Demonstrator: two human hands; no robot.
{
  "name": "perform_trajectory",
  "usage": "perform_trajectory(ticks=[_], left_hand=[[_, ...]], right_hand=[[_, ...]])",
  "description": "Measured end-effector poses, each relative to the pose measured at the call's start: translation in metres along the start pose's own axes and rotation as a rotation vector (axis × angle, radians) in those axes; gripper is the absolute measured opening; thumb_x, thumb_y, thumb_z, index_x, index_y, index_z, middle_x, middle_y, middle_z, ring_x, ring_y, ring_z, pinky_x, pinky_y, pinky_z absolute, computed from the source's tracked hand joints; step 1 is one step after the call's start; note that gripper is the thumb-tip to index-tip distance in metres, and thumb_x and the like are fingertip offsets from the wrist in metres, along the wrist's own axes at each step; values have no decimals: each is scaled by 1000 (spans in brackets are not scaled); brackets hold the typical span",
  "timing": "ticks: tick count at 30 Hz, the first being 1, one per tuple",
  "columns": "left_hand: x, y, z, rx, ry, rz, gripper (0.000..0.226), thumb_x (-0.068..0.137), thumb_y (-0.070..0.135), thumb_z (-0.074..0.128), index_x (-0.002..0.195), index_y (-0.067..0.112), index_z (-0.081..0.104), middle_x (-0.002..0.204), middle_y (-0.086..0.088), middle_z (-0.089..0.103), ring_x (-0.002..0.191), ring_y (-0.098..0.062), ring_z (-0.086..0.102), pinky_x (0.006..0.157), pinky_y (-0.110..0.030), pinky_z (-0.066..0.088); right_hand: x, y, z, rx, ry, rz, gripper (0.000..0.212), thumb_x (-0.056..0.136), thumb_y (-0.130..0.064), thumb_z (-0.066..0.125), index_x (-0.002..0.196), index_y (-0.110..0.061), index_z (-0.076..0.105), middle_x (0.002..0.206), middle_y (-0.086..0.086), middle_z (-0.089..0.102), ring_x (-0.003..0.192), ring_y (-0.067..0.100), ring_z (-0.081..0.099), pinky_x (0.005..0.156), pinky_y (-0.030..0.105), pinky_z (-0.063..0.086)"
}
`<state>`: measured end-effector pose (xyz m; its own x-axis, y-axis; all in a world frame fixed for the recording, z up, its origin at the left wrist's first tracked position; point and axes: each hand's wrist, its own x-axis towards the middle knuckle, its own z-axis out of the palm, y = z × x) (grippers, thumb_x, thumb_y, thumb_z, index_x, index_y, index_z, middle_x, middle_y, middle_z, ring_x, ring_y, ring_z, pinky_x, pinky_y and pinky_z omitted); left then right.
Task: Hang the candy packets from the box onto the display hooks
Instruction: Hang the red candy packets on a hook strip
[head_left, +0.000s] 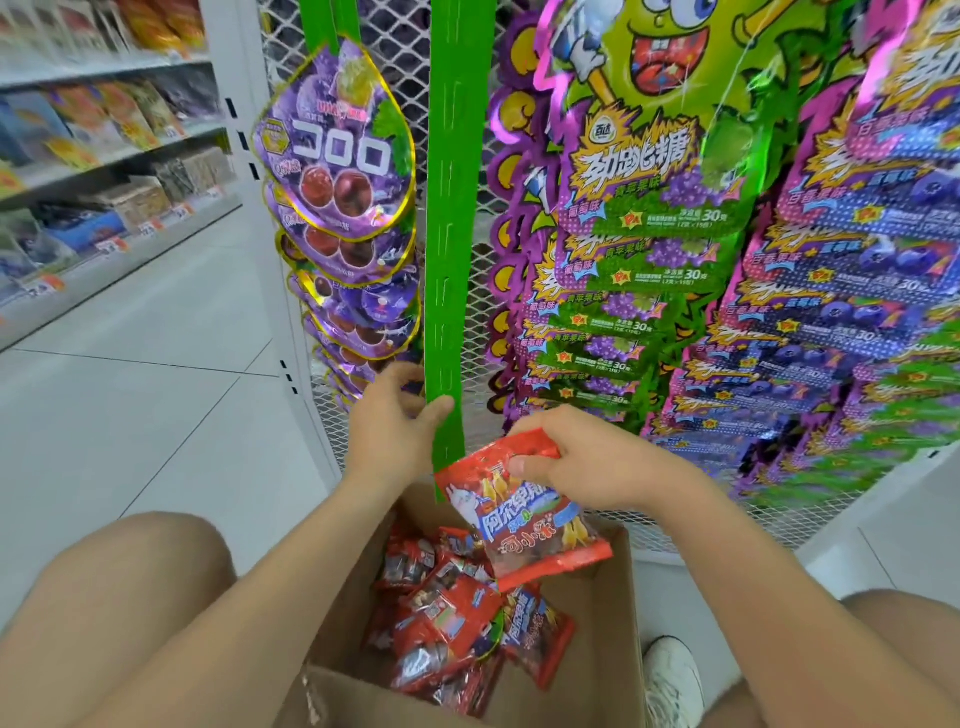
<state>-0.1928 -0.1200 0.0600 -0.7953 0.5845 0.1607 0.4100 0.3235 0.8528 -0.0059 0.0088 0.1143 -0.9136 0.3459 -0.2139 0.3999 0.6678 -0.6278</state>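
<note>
The green hanging strip (457, 208) shows no red packets on its visible slots, so the job looks barely begun. The cardboard box (608, 623) below holds a heap of red candy packets (452, 634). Popping-candy packets (649, 208) and grape gummy bags (337, 166) crowd either side. The left hand (387, 431) curls round the strip's lower end. The right hand (587, 462) pinches one red packet (535, 525) by its top, just beside the strip.

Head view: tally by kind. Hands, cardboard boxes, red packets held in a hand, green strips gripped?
hands: 2 (left hand, right hand)
cardboard box: 1
red packet, held: 1
green strip, gripped: 1
total: 5
</note>
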Motion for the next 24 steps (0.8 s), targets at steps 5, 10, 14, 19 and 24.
perform_trajectory(ticks=[5, 10, 14, 19, 24], left_hand=[[-9, -6, -33, -103, -329, -127, 43, 103, 33, 70, 70, 10, 54, 64, -5, 44, 54, -18, 48, 52, -31, 48], [-17, -13, -47, -42, -503, -132, 46, 106, 41, 61, 81, 3, 52, 67, -6, 45, 57, -17, 49, 54, -27, 47], [-18, -17, -53, -37, -579, -112, 47, 107, 42, 60, 89, -2, 58, 76, -8, 58, 71, -20, 57, 68, -39, 53], [-19, -17, -59, 195, -584, 45, 56, 102, 52, 60, 78, 2, 55, 73, -6, 46, 69, -16, 45, 66, -47, 49], [-23, -20, -58, 159, -639, 4, 48, 100, 50, 63, 95, 2, 68, 83, -18, 65, 74, -24, 59, 76, -52, 57]], right_hand=[[0, -12, 26, 173, 42, 8, 24, 103, -33, 67, 88, -15, 73, 72, -3, 58, 62, 11, 52, 61, 31, 44], [3, -22, 55, 297, 83, 84, 38, 105, -29, 64, 76, -9, 48, 63, -1, 33, 58, 18, 33, 50, 25, 28], [9, -20, 60, 386, 150, 154, 40, 102, -24, 69, 72, -11, 47, 50, -12, 28, 44, 9, 28, 44, 18, 24], [12, -18, 71, 450, 146, 209, 31, 97, -33, 76, 81, -14, 58, 68, 6, 34, 56, 14, 33, 49, 23, 27], [16, -13, 89, 580, 210, 286, 41, 100, -34, 72, 83, 3, 65, 71, 16, 52, 68, 18, 48, 67, 33, 36]])
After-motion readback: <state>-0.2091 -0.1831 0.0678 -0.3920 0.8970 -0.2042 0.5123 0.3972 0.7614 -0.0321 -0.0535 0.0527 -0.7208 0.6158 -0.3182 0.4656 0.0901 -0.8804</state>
